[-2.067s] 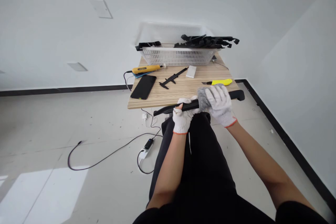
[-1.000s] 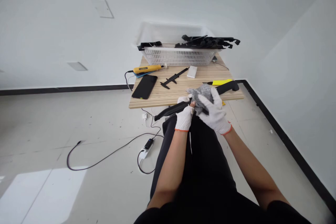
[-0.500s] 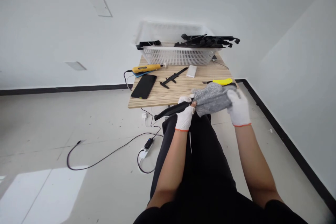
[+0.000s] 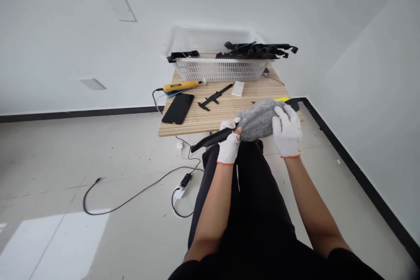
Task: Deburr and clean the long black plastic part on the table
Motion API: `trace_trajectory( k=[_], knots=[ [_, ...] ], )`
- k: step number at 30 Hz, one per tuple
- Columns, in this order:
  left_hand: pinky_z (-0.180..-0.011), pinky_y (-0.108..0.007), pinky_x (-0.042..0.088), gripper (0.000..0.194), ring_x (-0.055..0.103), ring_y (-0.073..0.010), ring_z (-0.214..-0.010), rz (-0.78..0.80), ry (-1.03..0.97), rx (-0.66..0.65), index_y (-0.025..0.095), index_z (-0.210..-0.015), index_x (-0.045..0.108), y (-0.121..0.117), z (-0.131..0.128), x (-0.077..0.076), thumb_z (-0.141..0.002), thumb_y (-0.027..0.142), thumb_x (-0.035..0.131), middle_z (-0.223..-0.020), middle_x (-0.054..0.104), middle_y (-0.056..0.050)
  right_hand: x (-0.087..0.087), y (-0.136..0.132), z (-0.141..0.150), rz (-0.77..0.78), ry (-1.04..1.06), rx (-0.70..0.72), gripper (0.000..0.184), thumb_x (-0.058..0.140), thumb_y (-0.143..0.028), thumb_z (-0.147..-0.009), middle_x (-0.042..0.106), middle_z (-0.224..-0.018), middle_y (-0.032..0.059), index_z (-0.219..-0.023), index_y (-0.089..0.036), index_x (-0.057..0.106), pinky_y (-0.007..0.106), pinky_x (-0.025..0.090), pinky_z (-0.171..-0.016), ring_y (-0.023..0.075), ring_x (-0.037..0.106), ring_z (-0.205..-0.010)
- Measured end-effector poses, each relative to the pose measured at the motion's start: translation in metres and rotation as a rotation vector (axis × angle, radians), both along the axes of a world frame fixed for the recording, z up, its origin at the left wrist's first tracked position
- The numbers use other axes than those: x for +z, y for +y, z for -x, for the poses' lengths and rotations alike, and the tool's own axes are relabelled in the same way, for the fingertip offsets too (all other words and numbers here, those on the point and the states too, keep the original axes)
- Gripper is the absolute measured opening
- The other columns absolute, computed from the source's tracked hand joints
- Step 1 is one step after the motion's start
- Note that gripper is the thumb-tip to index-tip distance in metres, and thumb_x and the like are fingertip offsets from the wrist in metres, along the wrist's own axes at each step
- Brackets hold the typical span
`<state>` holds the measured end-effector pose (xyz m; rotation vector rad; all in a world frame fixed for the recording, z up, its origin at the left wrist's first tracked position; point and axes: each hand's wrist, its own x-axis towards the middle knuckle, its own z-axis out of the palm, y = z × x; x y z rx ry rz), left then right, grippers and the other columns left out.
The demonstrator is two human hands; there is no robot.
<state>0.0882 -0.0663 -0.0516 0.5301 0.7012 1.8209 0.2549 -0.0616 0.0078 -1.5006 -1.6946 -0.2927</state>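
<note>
My left hand (image 4: 229, 143), in a white glove with an orange cuff, is closed around a long black plastic strip (image 4: 210, 141) at the table's front edge. Its bare thumb presses by the near edge of a fuzzy grey cloth (image 4: 257, 122). That cloth is draped over the strip's right part and hides it. My right hand (image 4: 287, 130), gloved alike, grips the cloth's right side with its fingers bent over the top. A dark end (image 4: 293, 104) shows beyond the right fingers; whether it belongs to the strip I cannot tell.
On the wooden table (image 4: 216, 116) lie a black phone (image 4: 178, 108), a caliper (image 4: 215, 96), a yellow corded tool (image 4: 182, 86), a white block (image 4: 238, 88) and a partly hidden yellow knife (image 4: 281, 99). A white basket (image 4: 223, 70) holds several black parts. Cables (image 4: 141, 192) cross the floor.
My right hand has moved left and inward along the strip, and the cloth has bunched up, covering more of the yellow knife. My left hand has kept its hold.
</note>
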Motion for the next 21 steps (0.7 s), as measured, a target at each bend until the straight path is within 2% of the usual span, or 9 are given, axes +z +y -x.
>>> trace_trajectory(
  k=[2, 4, 6, 9, 11, 14, 16, 18, 21],
  knots=[
    [-0.097, -0.032, 0.056, 0.048, 0.071, -0.0154, -0.105, -0.003, -0.009, -0.033, 0.024, -0.085, 0.048, -0.003, 0.001, 0.004, -0.066, 0.026, 0.092, -0.107, 0.072, 0.000, -0.004, 0.007, -0.001, -0.017, -0.027, -0.053, 0.044, 0.047, -0.044, -0.102, 0.056, -0.150, 0.0136, -0.132, -0.023, 0.071, 0.056, 0.040, -0.118, 0.0327, 0.047, -0.144],
    [-0.097, -0.034, 0.057, 0.052, 0.072, -0.0163, -0.103, 0.014, -0.043, -0.057, 0.024, -0.084, 0.046, -0.005, 0.002, 0.008, -0.063, 0.027, 0.093, -0.105, 0.072, 0.001, -0.005, 0.014, -0.006, -0.016, -0.156, 0.054, 0.044, 0.049, -0.046, -0.101, 0.057, -0.151, 0.0100, -0.136, -0.026, 0.068, 0.059, 0.031, -0.124, 0.0328, 0.043, -0.147],
    [-0.098, -0.035, 0.057, 0.056, 0.072, -0.0162, -0.103, 0.029, -0.081, -0.059, 0.024, -0.083, 0.044, -0.006, 0.003, 0.012, -0.060, 0.028, 0.095, -0.104, 0.072, 0.001, -0.003, 0.020, -0.013, -0.028, -0.187, 0.111, 0.046, 0.047, -0.044, -0.102, 0.056, -0.152, 0.0089, -0.142, -0.028, 0.063, 0.058, 0.030, -0.125, 0.0307, 0.044, -0.147],
    [-0.099, -0.033, 0.056, 0.059, 0.071, -0.0148, -0.104, 0.025, -0.093, -0.049, 0.024, -0.083, 0.043, -0.006, 0.003, 0.014, -0.058, 0.029, 0.096, -0.104, 0.072, 0.002, 0.000, 0.025, -0.020, -0.080, -0.012, -0.104, 0.052, 0.042, -0.046, -0.103, 0.050, -0.155, 0.0150, -0.147, -0.022, 0.058, 0.061, 0.039, -0.117, 0.0346, 0.044, -0.146],
    [-0.099, -0.032, 0.056, 0.059, 0.071, -0.0146, -0.104, 0.029, -0.086, -0.055, 0.024, -0.083, 0.043, -0.005, 0.002, 0.015, -0.058, 0.029, 0.096, -0.105, 0.072, 0.002, -0.001, 0.021, -0.017, -0.120, -0.039, -0.151, 0.053, 0.046, -0.048, -0.101, 0.048, -0.158, 0.0153, -0.146, -0.021, 0.060, 0.064, 0.037, -0.118, 0.0375, 0.040, -0.149],
    [-0.095, -0.030, 0.057, 0.058, 0.071, -0.0150, -0.104, 0.035, -0.078, -0.069, 0.023, -0.082, 0.043, -0.004, 0.000, 0.014, -0.059, 0.029, 0.096, -0.105, 0.071, 0.001, -0.011, 0.003, 0.004, -0.162, -0.277, 0.093, 0.049, 0.050, -0.046, -0.100, 0.055, -0.153, 0.0087, -0.143, -0.025, 0.062, 0.059, 0.028, -0.126, 0.0324, 0.041, -0.150],
    [-0.088, -0.027, 0.059, 0.056, 0.071, -0.0145, -0.099, 0.026, -0.115, -0.083, 0.023, -0.082, 0.044, -0.006, -0.001, 0.015, -0.061, 0.031, 0.095, -0.102, 0.070, 0.002, -0.021, -0.008, 0.020, -0.118, -0.362, 0.261, 0.053, 0.049, -0.045, -0.101, 0.058, -0.152, 0.0088, -0.148, -0.023, 0.057, 0.056, 0.024, -0.129, 0.0290, 0.044, -0.149],
    [-0.081, -0.026, 0.060, 0.055, 0.071, -0.0153, -0.097, 0.012, -0.170, -0.094, 0.024, -0.082, 0.044, -0.009, 0.002, 0.017, -0.063, 0.035, 0.094, -0.101, 0.070, 0.001, -0.027, -0.013, 0.029, -0.085, -0.363, 0.302, 0.057, 0.047, -0.045, -0.102, 0.057, -0.153, 0.0109, -0.152, -0.019, 0.053, 0.056, 0.022, -0.129, 0.0294, 0.043, -0.150],
    [-0.072, -0.028, 0.063, 0.054, 0.071, -0.0187, -0.095, -0.011, -0.203, -0.122, 0.025, -0.083, 0.044, -0.014, 0.008, 0.021, -0.064, 0.038, 0.092, -0.103, 0.070, 0.000, -0.027, -0.006, 0.029, -0.130, -0.318, 0.215, 0.054, 0.044, -0.044, -0.102, 0.059, -0.151, 0.0105, -0.148, -0.020, 0.058, 0.057, 0.024, -0.128, 0.0307, 0.043, -0.149]
  ],
)
